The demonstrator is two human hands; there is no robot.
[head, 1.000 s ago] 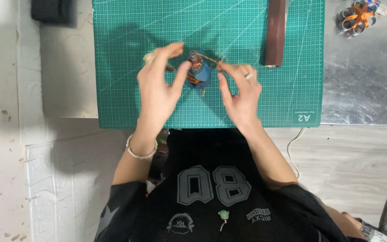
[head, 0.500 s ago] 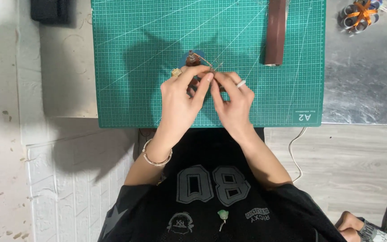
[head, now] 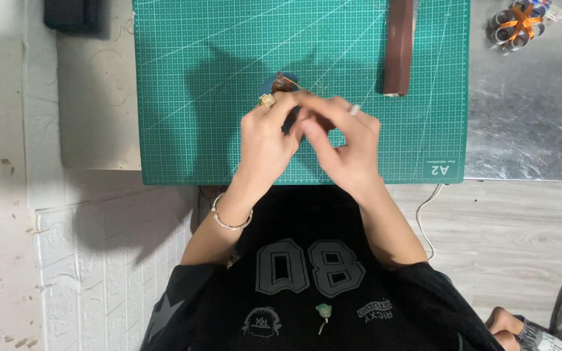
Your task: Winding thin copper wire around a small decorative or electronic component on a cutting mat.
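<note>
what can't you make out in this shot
Head view only:
- Small piece: mostly covered by both hands; its shape is unclear.
- Left hand and right hand: fingertips overlap, grip hidden.
- Brown strip: top cut off by the frame edge.
- Orange-ribboned rings: too small, partly cut off.

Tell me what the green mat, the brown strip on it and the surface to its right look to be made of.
The green mat looks like matte rubbery plastic, printed with a white grid. The brown strip seems to be leather or leatherette: dark, smooth, with a flat cut end; which one I cannot tell. The surface on the right looks like bare sheet metal, grey with dull reflections and scuffs.
</note>
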